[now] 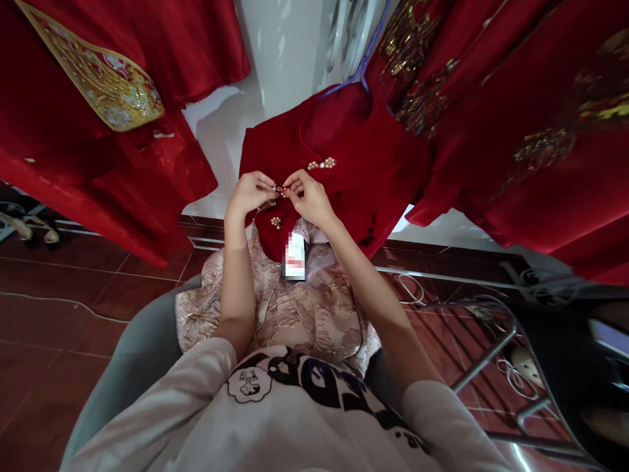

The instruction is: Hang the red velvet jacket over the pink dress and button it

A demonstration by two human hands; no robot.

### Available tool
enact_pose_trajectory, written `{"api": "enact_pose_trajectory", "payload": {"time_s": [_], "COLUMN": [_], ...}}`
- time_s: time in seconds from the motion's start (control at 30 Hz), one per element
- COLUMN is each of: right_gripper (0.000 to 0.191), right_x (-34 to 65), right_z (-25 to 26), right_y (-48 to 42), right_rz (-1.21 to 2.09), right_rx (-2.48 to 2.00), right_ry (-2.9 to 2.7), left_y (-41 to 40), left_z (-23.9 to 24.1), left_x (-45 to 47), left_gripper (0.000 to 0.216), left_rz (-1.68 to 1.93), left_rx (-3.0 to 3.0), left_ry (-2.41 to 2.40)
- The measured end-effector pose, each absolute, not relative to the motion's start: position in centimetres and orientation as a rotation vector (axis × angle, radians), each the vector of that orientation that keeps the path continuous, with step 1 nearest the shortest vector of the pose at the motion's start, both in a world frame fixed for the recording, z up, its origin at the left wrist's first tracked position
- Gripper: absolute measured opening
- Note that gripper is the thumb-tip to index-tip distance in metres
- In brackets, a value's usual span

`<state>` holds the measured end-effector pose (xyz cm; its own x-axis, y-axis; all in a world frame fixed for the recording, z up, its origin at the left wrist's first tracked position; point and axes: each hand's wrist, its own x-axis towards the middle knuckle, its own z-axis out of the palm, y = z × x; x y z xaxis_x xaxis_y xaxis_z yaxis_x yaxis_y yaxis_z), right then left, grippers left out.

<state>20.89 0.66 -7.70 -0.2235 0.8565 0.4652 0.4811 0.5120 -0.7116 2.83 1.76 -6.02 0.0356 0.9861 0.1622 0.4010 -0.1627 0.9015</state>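
A dark red velvet garment (344,137) hangs on a purple hanger (361,65) in front of me. My left hand (250,191) and my right hand (308,195) meet at a small pearl clasp (282,191) on its front, each pinching one side of it. A second pearl clasp (322,163) sits higher on the garment and a third (276,222) lower. A white tag (295,257) dangles below my hands. Pale pink brocade fabric (295,308) lies under my forearms.
More red embroidered garments hang at the left (88,98) and right (515,111). A grey chair (132,367) is below me. A metal rack (491,354) with cords stands at the right on the dark red tiled floor (59,301). Shoes (29,226) lie at the far left.
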Motion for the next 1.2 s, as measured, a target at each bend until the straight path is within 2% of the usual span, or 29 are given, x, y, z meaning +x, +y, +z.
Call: {"api": "enact_pose_trajectory", "payload": {"time_s": [0.27, 0.43, 0.67, 0.9, 1.03, 1.13, 1.2], "right_gripper": [0.015, 0.016, 0.011, 0.011, 0.008, 0.005, 0.007], "right_x": [20.4, 19.8, 19.4, 19.1, 20.0, 21.9, 23.5], "right_z": [-7.5, -7.2, -7.3, -7.7, -7.7, -7.7, -7.7], "right_y": [0.4, 0.0, -0.1, 0.0, 0.0, -0.8, -1.8], "right_rz": [0.467, 0.425, 0.453, 0.418, 0.503, 0.657, 0.703], "right_rx": [-1.176, -1.239, -1.275, -1.281, -1.217, -1.145, -1.148], "right_ry": [-1.900, -1.901, -1.830, -1.796, -1.779, -1.754, -1.764], "left_y": [2.2, 1.5, 1.0, 0.9, 0.6, 0.0, -0.3], "left_z": [-6.4, -5.9, -5.7, -5.8, -5.5, -5.0, -4.9], "left_x": [2.4, 3.0, 3.4, 3.1, 2.9, 2.7, 2.6], "left_gripper": [0.025, 0.016, 0.018, 0.008, 0.013, 0.020, 0.017], "left_rz": [1.120, 1.118, 1.124, 1.116, 1.097, 0.921, 0.617], "left_rx": [1.566, 1.568, 1.593, 1.556, 1.519, 1.508, 1.537], "left_ry": [1.260, 1.312, 1.397, 1.374, 1.356, 1.429, 1.464]}}
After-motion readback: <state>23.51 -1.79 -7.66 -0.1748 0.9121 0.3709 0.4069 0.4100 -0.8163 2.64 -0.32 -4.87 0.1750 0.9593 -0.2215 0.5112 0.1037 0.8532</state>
